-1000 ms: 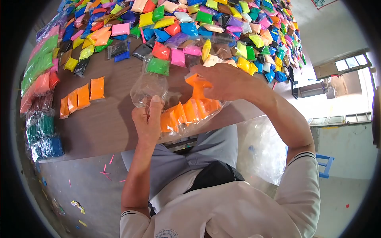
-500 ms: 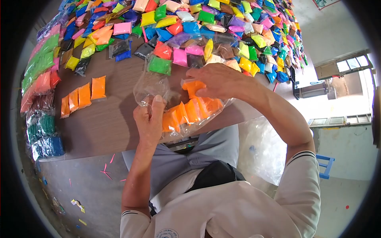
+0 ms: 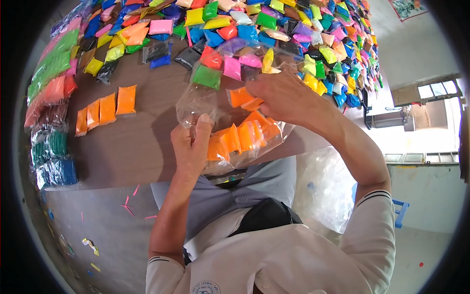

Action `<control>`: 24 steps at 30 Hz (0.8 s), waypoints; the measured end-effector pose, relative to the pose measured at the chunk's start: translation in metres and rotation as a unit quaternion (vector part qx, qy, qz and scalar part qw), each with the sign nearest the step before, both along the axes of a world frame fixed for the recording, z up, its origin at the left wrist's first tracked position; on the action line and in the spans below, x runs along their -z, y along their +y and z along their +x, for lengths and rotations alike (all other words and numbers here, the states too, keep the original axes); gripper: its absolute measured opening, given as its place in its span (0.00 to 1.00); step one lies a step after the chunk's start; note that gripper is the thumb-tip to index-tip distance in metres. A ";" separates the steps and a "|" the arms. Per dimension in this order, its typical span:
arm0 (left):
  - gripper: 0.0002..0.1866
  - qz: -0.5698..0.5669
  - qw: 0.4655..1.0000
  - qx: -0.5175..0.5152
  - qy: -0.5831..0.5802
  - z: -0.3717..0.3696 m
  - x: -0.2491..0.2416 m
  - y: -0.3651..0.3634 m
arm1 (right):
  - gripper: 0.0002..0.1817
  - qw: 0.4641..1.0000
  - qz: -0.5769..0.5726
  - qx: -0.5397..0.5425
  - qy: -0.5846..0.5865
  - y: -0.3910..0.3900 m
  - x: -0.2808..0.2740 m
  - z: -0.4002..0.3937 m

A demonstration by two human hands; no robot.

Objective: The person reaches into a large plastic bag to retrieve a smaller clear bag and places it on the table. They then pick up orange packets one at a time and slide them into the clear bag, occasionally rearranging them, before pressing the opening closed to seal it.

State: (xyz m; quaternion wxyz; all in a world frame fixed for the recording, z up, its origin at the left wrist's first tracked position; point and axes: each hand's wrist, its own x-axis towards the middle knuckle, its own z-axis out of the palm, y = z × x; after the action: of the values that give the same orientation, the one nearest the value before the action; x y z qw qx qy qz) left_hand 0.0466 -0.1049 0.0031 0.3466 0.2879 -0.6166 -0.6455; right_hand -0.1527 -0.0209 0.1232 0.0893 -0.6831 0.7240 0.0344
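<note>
A large clear plastic bag (image 3: pixel 193 105) lies at the table's near edge, its mouth spread upward. My left hand (image 3: pixel 192 144) pinches the bag's left edge between thumb and fingers. Inside its lower part several orange packets (image 3: pixel 235 138) stand in a row. My right hand (image 3: pixel 284 95) is closed on an orange packet (image 3: pixel 240 97), above that row and over the bag; its fingertips are partly hidden. A green packet (image 3: pixel 206 77) sits by the bag's upper edge, seen partly through the film. To the left, several more orange packets (image 3: pixel 107 109) lie side by side on the table.
A big heap of small coloured packets (image 3: pixel 264 20) covers the far side of the brown table (image 3: pixel 142 157). Bundled bags of packets (image 3: pixel 54 93) line the left edge. Clear plastic (image 3: pixel 323 188) hangs below the table at right, near a blue stool (image 3: pixel 401 213).
My right hand still grips an orange packet, now lying more sideways. The rightmost orange packets in the bag have shifted and tilted. The whole view has moved slightly.
</note>
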 end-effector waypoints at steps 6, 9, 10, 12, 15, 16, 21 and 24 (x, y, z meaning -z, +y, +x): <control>0.18 0.004 1.000 0.004 0.013 -0.001 -0.003 0.001 | 0.05 0.999 0.047 -0.015 0.008 -0.010 -0.002 0.001; 0.18 0.013 1.000 0.007 0.013 -0.001 -0.002 0.001 | 0.05 1.000 0.004 -0.021 -0.021 -0.012 0.007 0.000; 0.18 0.018 1.000 0.008 0.011 0.000 -0.001 0.000 | 0.05 0.999 -0.018 -0.026 -0.033 -0.013 0.011 0.000; 0.17 0.022 1.000 0.004 0.013 -0.001 -0.002 0.001 | 0.07 0.993 -0.071 -0.071 -0.055 -0.013 0.019 -0.006; 0.17 0.016 1.000 0.001 0.009 -0.001 -0.003 0.002 | 0.12 0.994 -0.022 -0.056 -0.093 -0.015 0.022 -0.009; 0.17 0.012 1.000 0.000 0.006 -0.001 -0.003 0.003 | 0.14 0.994 0.015 -0.037 -0.107 -0.016 0.023 -0.008; 0.17 -0.003 1.000 -0.003 -0.001 -0.001 0.000 0.002 | 0.21 0.996 0.022 -0.038 -0.082 -0.018 0.019 -0.003; 0.17 -0.001 1.000 -0.005 -0.005 -0.001 -0.002 0.001 | 0.21 0.995 0.071 -0.039 -0.057 -0.020 0.018 -0.001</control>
State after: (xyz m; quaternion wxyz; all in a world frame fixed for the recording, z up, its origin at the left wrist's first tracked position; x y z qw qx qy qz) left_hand 0.0454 -0.1036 0.0048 0.3468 0.2940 -0.6179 -0.6415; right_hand -0.1539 -0.0404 0.1057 0.1773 -0.7038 0.6861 0.0501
